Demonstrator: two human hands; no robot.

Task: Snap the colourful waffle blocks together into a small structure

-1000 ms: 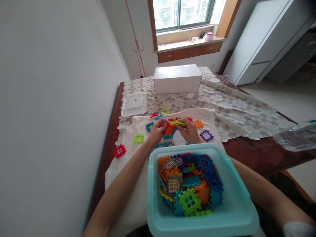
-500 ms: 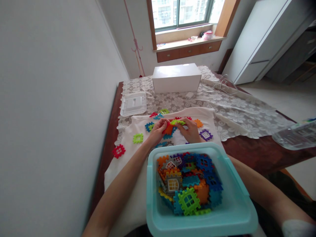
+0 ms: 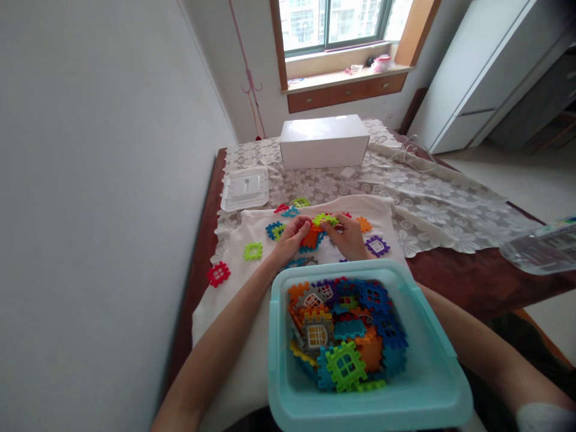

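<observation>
Grip on the left: left hand [image 3: 291,236], fingers drawn in, pinching the near edge of a red-and-orange toothed plastic piece [image 3: 310,236]; exact fingertip contact is too small to make out.
Grip on the right: right hand [image 3: 348,236], thumb and fingers pinching a lime-green toothed plastic piece [image 3: 324,219].
Meeting point: lime-green up top, red-and-orange right below, both between the hands, over the white cloth [image 3: 243,294]; whether they interlock, I can't tell.
Left of the hands: a lime-green square plastic frame [image 3: 252,251] lies flat, and farther out, near the cloth's edge, a red plastic window piece [image 3: 218,274].
Right of the hands: a bright orange toothed piece [image 3: 363,224] just beyond, then a purple piece with a white window [image 3: 377,245].
Front and centre: a pale turquoise plastic tub [image 3: 429,372], heaped with colourful pieces, a lime-green window square [image 3: 345,366] lying on the near side of the pile.
Far end: a long white box [image 3: 324,151] on the floral tablecloth [image 3: 310,180], a clear plastic lid [image 3: 245,189] to its left.
</observation>
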